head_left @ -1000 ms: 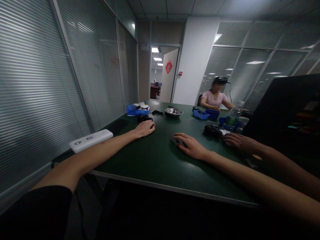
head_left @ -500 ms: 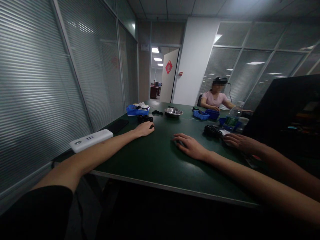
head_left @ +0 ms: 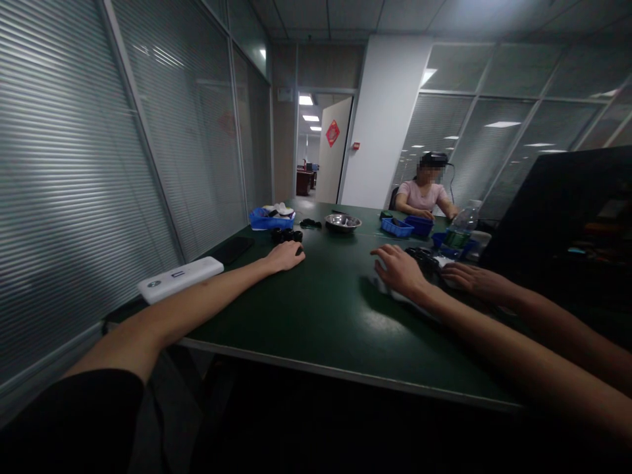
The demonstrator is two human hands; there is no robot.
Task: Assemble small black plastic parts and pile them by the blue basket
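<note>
My left hand (head_left: 285,257) rests on the green table (head_left: 316,316), its fingers curled together around a small dark thing I cannot make out. Just beyond it sit several black round objects (head_left: 286,235). My right hand (head_left: 399,268) hovers over the table with its fingers apart and nothing seen in them. A faint pale blur and a shadow lie beneath it. Close behind that hand is a black bundle (head_left: 422,258), partly covered by it.
Another person's hand (head_left: 471,278) reaches in from the right, beside a bottle (head_left: 463,227) and dark screen (head_left: 563,230). Farther back are a metal bowl (head_left: 342,224), blue baskets (head_left: 397,228) and a seated person (head_left: 425,194). A white device (head_left: 180,279) lies left.
My right hand has moved right and slightly away from me, nearer the black bundle. The seated person's outstretched arm has drawn in. My left hand has stayed in place.
</note>
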